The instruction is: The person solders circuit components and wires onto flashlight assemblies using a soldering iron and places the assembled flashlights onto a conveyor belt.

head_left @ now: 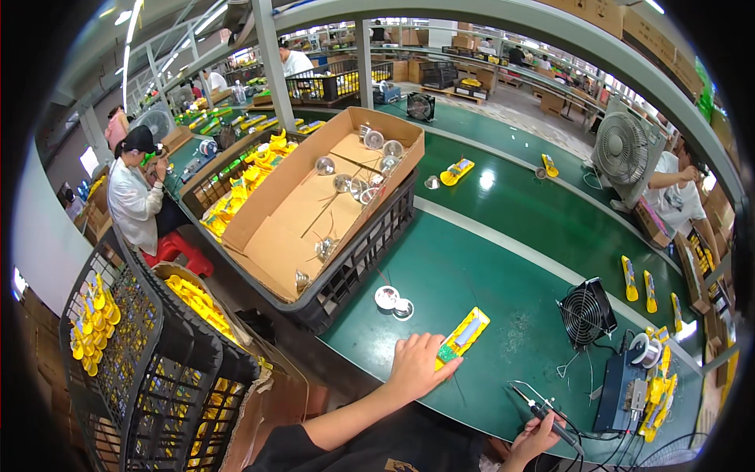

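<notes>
My left hand (421, 367) grips a yellow plastic housing (477, 318) on the green table, thumb along its near end and fingers over its left side. Inside the housing lie a blue-grey cylindrical cell (467, 331) and a small green circuit board (446, 353). My right hand (535, 438) is closed around a soldering iron (565, 433), its tip pointing up and left, apart from the housing. Two round silver reflectors (387, 297) with thin wires rest on the table beyond my left hand.
A cardboard tray (271, 224) of reflectors sits on a black crate (358, 271). A small black fan (587, 313), a blue soldering station (617, 392) and a solder spool (646, 351) stand right. Yellow housings (457, 171) lie on the conveyor (519, 193). Co-workers (135, 193) sit at left and right.
</notes>
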A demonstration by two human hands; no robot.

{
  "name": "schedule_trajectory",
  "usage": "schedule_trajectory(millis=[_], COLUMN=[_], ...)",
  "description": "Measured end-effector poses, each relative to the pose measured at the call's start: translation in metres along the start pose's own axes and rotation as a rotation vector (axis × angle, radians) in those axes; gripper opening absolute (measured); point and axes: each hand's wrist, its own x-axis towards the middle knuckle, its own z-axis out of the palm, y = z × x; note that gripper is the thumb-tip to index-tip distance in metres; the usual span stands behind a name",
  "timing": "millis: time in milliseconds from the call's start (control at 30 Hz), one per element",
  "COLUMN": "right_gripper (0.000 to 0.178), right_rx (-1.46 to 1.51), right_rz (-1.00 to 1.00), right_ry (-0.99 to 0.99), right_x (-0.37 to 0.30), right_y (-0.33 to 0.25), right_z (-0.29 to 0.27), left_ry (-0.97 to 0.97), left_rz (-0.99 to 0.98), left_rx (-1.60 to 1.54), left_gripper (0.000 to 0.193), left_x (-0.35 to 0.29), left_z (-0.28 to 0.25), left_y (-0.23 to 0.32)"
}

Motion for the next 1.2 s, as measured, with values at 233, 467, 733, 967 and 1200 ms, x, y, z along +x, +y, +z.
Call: schedule_trajectory(millis=[233,467,733,967,1200], right_gripper=[0.01,0.01,0.009,0.009,0.008], right_rx=[-0.071,-0.111,-0.113,-0.149,-0.171], right_rz=[0.004,0.022,0.017,-0.009,-0.004], right_ry=[0.014,0.004,0.075,0.023,0.001], right_x=[-0.001,0.001,0.0,0.0,0.001], right_y=[-0.005,-0.002,-0.008,-0.003,-0.004], right_z=[0.004,0.0,0.015,0.007,0.004], left_ry=[-0.003,0.352,0.153,0.296,0.173], left_rz=[0.024,-0.489,-0.408,-0.181,-0.114], left_rx=[-0.088,-0.467,-0.362,-0.463,-0.152], left_gripper=[0.049,0.029,0.02,0.02,0.024], left_x=[-0.001,0.006,0.033,0.007,-0.004], left_z=[-0.014,-0.037,-0.045,-0.058,-0.077], left_y=[-0.006,-0.082,-0.091,-0.091,-0.085])
